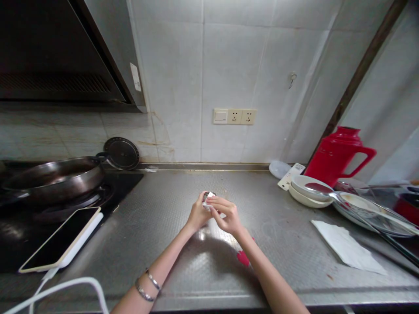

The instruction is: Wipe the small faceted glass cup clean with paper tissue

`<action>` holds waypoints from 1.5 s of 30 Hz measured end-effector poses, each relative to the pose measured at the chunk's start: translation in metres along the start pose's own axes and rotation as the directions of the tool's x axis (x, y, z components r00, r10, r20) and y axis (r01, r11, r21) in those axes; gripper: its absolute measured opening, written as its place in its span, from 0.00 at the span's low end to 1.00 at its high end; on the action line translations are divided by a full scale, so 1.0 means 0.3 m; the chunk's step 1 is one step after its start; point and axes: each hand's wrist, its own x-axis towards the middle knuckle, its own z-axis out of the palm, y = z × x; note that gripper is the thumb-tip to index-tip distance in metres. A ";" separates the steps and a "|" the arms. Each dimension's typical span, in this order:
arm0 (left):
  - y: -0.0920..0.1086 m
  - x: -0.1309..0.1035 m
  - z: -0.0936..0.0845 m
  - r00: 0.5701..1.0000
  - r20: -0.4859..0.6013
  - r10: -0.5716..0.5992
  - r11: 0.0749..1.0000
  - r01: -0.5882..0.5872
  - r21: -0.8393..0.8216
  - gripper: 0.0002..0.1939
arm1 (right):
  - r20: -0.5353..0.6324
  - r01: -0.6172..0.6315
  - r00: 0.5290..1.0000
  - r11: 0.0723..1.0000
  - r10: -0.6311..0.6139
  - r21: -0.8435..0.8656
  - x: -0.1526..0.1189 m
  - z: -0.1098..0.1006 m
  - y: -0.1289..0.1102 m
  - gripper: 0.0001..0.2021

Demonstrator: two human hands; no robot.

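Over the middle of the metal counter (pixel 163 209), my two hands meet. My left hand (pixel 197 214) is closed around a small dark, shiny object, mostly hidden by the fingers; I cannot make out its kind. With bent fingers, my right hand (pixel 228 216) presses a small white tissue (pixel 208 200) against that object. A bright pink-red item (pixel 242 258) lies on the counter, partly covered by my right forearm; its kind is unclear.
At left, a steel pan (pixel 62 176) sits on the black stove, with a cabled phone (pixel 62 240) nearer me. To the right are a red thermos (pixel 340 155), stacked bowls (pixel 309 198), and a folded white paper towel (pixel 348 246). Sockets (pixel 235 116) are on the tiled wall.
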 end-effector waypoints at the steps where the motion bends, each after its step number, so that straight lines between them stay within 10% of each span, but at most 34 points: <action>1: 0.005 0.000 -0.003 0.999 -0.017 -0.029 1.000 0.029 -0.001 0.35 | -0.056 -0.027 0.998 1.000 0.027 0.004 0.001 -0.003 0.000 0.12; 6: 0.047 -0.006 -0.007 0.985 -0.112 -0.130 0.991 0.131 -0.003 0.39 | -0.298 -0.305 0.909 0.952 0.290 -0.005 0.015 -0.015 0.030 0.12; 10: 0.053 -0.013 0.006 0.990 -0.045 -0.135 0.990 0.134 -0.038 0.36 | -0.181 -0.391 0.902 0.919 0.393 0.050 0.013 0.003 0.053 0.13; 26: 0.013 0.010 0.002 0.978 -0.005 -0.207 0.924 0.194 -0.329 0.24 | 0.046 0.024 0.999 0.999 -0.026 0.036 -0.016 0.010 0.018 0.13; 35: 0.080 -0.010 0.021 0.957 0.011 -0.290 0.934 0.285 -0.217 0.31 | -0.276 -0.352 0.899 0.936 0.340 0.004 0.012 -0.027 0.027 0.12; 45: 0.016 -0.008 0.027 0.981 0.016 -0.195 0.977 0.195 -0.085 0.31 | 0.014 -0.128 0.992 0.992 0.129 -0.016 -0.006 0.019 0.036 0.13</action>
